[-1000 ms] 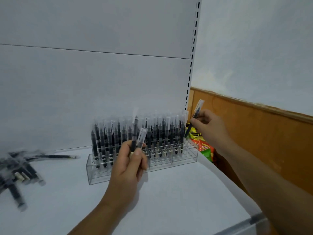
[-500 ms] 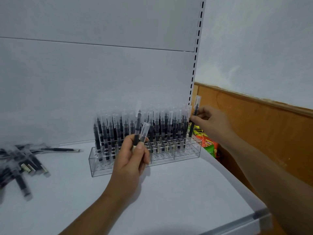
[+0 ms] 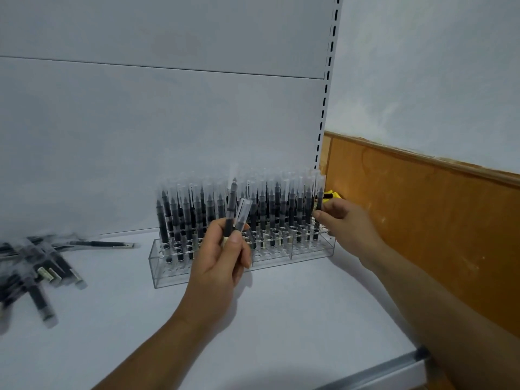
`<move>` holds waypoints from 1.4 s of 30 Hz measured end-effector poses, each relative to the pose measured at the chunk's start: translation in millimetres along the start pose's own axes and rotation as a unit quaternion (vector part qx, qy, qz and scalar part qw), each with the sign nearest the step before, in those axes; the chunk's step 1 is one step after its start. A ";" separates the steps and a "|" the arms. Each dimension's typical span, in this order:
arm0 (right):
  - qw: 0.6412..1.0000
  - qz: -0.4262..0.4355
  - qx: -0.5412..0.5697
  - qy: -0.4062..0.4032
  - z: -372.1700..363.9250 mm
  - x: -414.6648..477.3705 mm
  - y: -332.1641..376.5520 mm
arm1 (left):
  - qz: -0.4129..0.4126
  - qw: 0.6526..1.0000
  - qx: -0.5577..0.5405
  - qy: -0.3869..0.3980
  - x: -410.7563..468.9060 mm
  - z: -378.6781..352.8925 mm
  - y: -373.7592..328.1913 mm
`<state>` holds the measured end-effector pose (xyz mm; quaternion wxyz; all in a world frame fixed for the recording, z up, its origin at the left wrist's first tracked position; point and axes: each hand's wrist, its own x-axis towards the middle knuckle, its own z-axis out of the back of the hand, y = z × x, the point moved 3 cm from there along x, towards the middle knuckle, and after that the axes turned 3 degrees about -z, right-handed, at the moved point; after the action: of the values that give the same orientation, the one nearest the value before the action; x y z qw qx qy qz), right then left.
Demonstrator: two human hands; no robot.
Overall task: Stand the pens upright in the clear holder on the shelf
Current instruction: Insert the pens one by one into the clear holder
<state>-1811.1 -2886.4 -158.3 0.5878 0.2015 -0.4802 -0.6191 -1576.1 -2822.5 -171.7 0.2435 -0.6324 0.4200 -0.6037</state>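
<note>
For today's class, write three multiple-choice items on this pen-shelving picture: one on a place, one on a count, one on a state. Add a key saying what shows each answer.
1. Where do the loose pens lie?
A. On the shelf, left of the clear holder
B. Right of the holder
C. On top of the holder

2. How many pens does the left hand hold?
A. One
B. Two
C. Four

3. How is the pen in the right hand held?
A. Flat on the shelf
B. Upright at the holder's right end
C. Crosswise over the loose pens

Key: 1 A, the pile lies near the picture's left edge. 2 B, two pens rise from its fingers. 3 B, the fingers pinch it upright beside the last row.
</note>
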 end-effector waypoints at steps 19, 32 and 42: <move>0.982 0.098 0.107 0.118 -53.9 -87.0 84.8 | -0.012 0.993 0.102 0.059 -7.2 -1.2 -3.4; 0.970 0.072 0.221 0.067 -66.4 -58.6 118.2 | -0.061 0.920 0.378 -0.080 -17.8 115.8 -51.9; 0.976 0.185 0.049 0.106 -123.8 -47.7 162.1 | 0.072 0.943 0.316 -0.073 -24.8 136.7 -30.2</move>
<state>-1612.9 -2862.1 -95.2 0.7290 0.2021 -0.4739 -0.4507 -1434.6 -2813.3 -181.8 0.5039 -0.5334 0.2333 -0.6381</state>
